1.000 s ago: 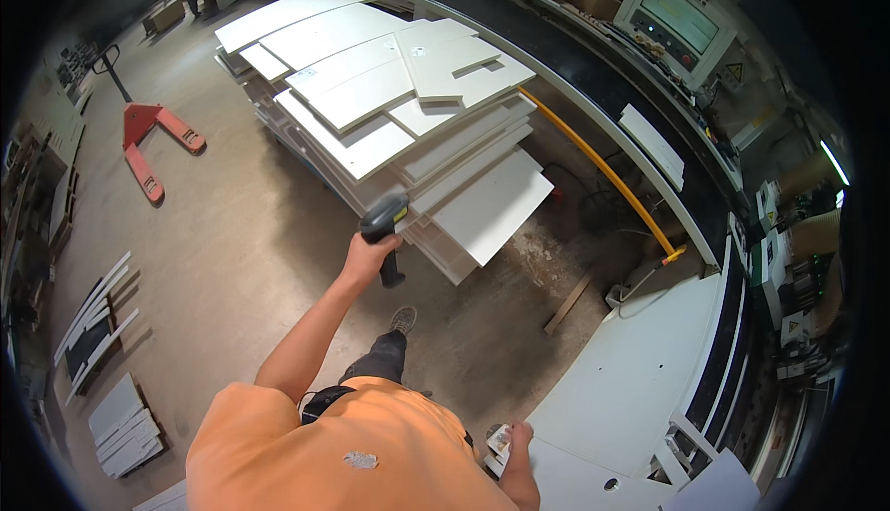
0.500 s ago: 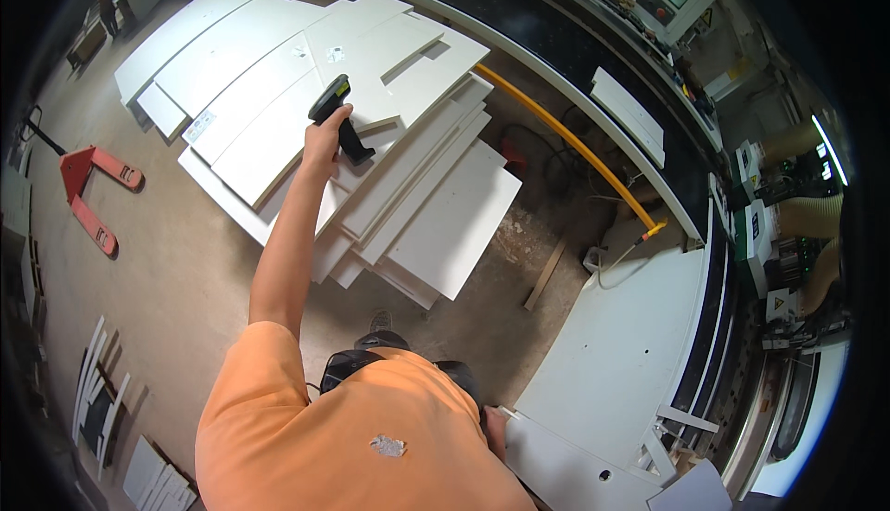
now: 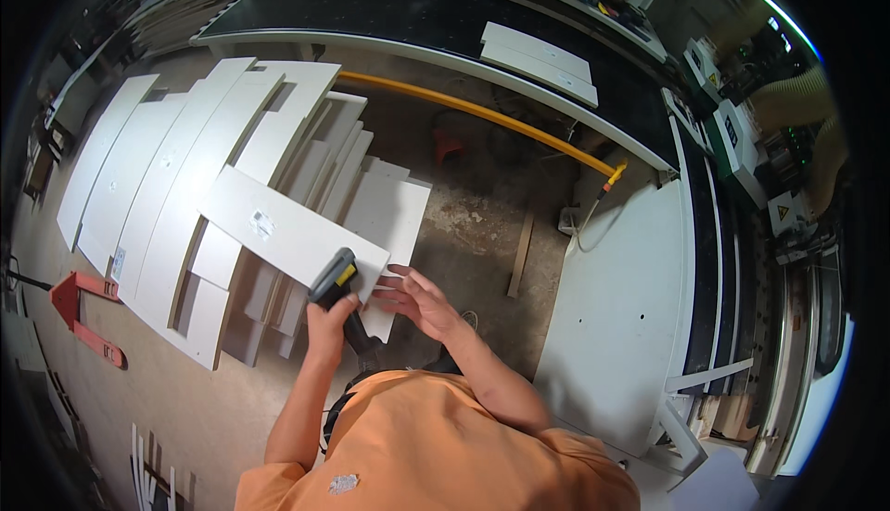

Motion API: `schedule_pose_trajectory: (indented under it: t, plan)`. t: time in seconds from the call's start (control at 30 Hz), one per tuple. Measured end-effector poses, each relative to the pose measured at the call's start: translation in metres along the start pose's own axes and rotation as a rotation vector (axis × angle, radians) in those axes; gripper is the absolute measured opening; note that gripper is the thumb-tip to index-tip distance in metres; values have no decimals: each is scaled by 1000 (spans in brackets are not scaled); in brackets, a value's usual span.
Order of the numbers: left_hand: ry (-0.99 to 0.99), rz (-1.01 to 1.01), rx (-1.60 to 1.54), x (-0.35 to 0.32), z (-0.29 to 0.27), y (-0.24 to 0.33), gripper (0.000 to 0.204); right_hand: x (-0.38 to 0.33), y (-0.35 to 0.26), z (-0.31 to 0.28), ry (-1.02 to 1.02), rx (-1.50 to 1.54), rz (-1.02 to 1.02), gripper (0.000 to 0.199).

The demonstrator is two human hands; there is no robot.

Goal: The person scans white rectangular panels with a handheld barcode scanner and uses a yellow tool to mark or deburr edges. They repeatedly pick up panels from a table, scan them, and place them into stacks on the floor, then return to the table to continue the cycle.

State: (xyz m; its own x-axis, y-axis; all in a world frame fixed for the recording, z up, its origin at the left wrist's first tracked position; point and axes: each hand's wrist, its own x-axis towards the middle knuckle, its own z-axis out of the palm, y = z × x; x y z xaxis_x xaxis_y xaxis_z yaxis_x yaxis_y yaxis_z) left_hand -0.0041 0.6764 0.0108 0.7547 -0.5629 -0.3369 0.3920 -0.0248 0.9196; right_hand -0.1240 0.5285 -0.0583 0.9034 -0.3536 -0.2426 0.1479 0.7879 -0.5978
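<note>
My left hand [image 3: 329, 327] is closed round the grip of a black handheld barcode scanner [image 3: 336, 274], its head above a long white panel [image 3: 306, 242]. That panel lies slantwise over a stack of white panels [image 3: 176, 159], one end reaching toward me and a printed label [image 3: 262, 224] on its face. At the near end of the long panel is my right hand [image 3: 425, 305], fingers apart and stretched toward its edge. Whether they touch the panel I cannot tell. Part of the scanner's grip is hidden by my left hand.
A red pallet jack [image 3: 69, 307] stands left of the stack. Beyond it runs a black conveyor table [image 3: 389, 15] bearing white panels [image 3: 538, 61], with a yellow bar [image 3: 482, 117] alongside. To the right are a white worktable [image 3: 612, 344] and machinery [image 3: 742, 154]. A wooden strip [image 3: 521, 251] lies on the floor.
My left hand has drawn the scanner nearer to me. My right hand has left the white worktable for the long panel, which now slants across the stack. The view has turned.
</note>
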Motion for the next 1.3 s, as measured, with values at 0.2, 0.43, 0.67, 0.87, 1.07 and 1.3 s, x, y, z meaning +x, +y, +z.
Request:
schedule_pose_trajectory:
  t: [0.2,0.43,0.67,0.87,1.07,1.3]
  plan:
    - [-157,-119,31,-32,115,-15,38,-6,-70,-18,237,41,-7,21]
    - [-166,125,700,-45,169,25,20,-50,-204,-139,471,37,-319,27]
    - [-347,234,1053,-12,249,81,29,-116,-279,-208,494,-43,-665,36]
    - [-562,267,1140,26,314,94,26,-161,-289,-227,639,-31,-789,36]
    - [-663,221,1119,69,351,102,28,-151,-304,-237,728,-9,-855,33]
    - [-676,209,1115,147,371,130,30,-79,-344,-239,736,-31,-873,34]
